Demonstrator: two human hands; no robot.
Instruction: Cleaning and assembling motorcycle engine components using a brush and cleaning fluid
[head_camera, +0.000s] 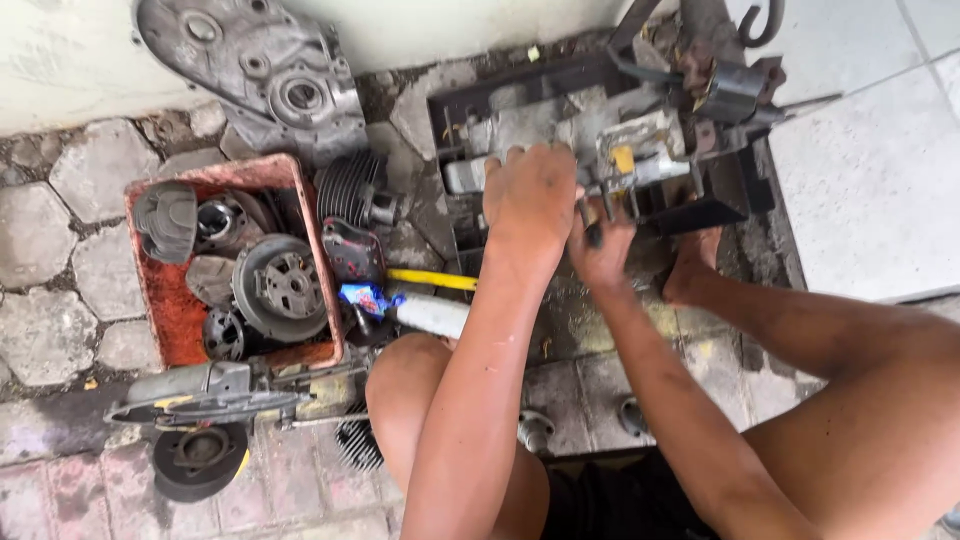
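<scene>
My left hand (528, 198) presses down on a grimy grey engine block (560, 135) that sits in a dark metal frame (700, 200) on the paved ground. My right hand (603, 248) is closed around the dark handle of a tool (590, 222) whose tip is at the block's yellow-marked fitting (623, 158). Both forearms reach forward over my bare knees.
A rusty red tray (145, 280) at the left holds several round engine parts. A finned cylinder (352, 190) and a grey crankcase cover (270, 75) lie behind it. A yellow-handled tool (430, 279), a white tube (430, 313) and an angle grinder (200, 395) lie nearby. My foot (690, 270) rests by the frame.
</scene>
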